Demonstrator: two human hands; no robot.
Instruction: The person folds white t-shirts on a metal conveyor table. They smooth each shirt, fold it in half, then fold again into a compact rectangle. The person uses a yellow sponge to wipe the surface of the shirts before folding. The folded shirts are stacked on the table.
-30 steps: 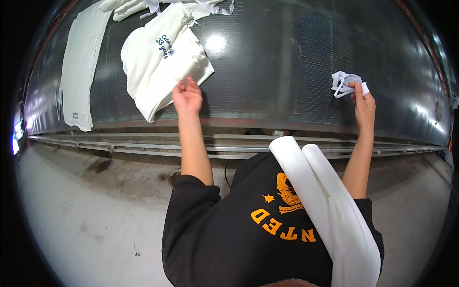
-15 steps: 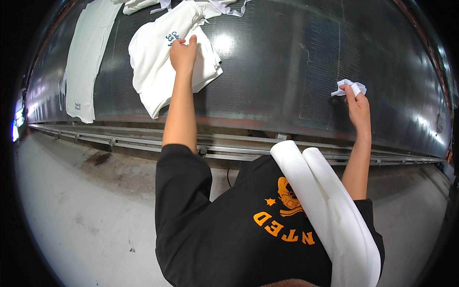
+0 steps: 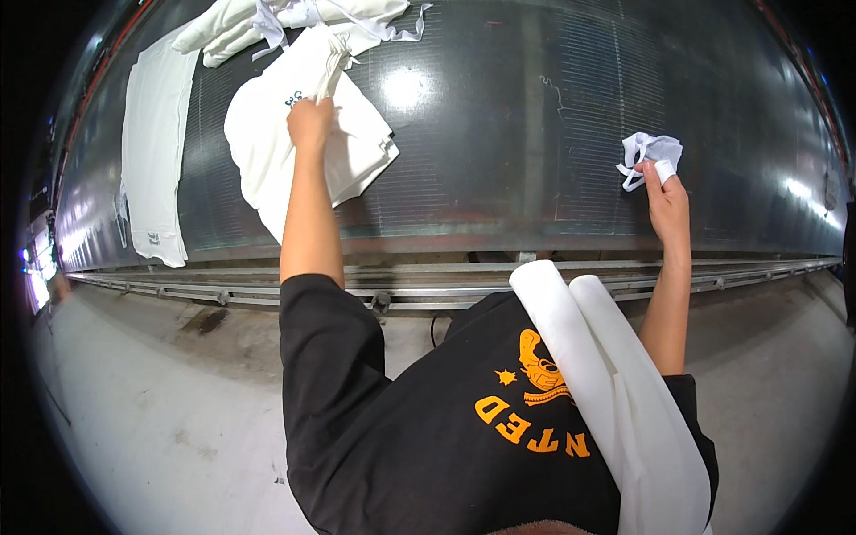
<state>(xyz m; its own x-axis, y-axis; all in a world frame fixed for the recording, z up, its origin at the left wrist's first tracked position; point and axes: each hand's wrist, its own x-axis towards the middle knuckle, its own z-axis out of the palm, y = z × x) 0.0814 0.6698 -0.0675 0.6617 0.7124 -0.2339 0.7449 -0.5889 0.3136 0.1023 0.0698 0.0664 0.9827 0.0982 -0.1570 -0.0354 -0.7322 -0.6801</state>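
A stack of white fabric pieces point(image 3: 267, 147) with dark blue lettering lies on the dark table, left of centre. My left hand point(image 3: 310, 125) rests over it, thumb and fingers closed on the top layer, which bunches into a fold beyond the fingertips. Off to the right, my right hand point(image 3: 669, 201) pinches a small crumpled white cloth strip point(image 3: 658, 150), with a loop hanging at its left side. Part of that strip is hidden inside the fingers.
A long folded white fabric panel point(image 3: 159, 152) lies at the far left. Beyond the stack is a bundle of white cloth point(image 3: 241, 28) with loose ties. A metal rail point(image 3: 428, 292) edges the table point(image 3: 473, 160). Two white rolls point(image 3: 615, 374) hang over my right shoulder.
My left hand has closed on the stack's top layer, raising a fold. The strip in my right hand has spread out more. The view has shifted slightly.
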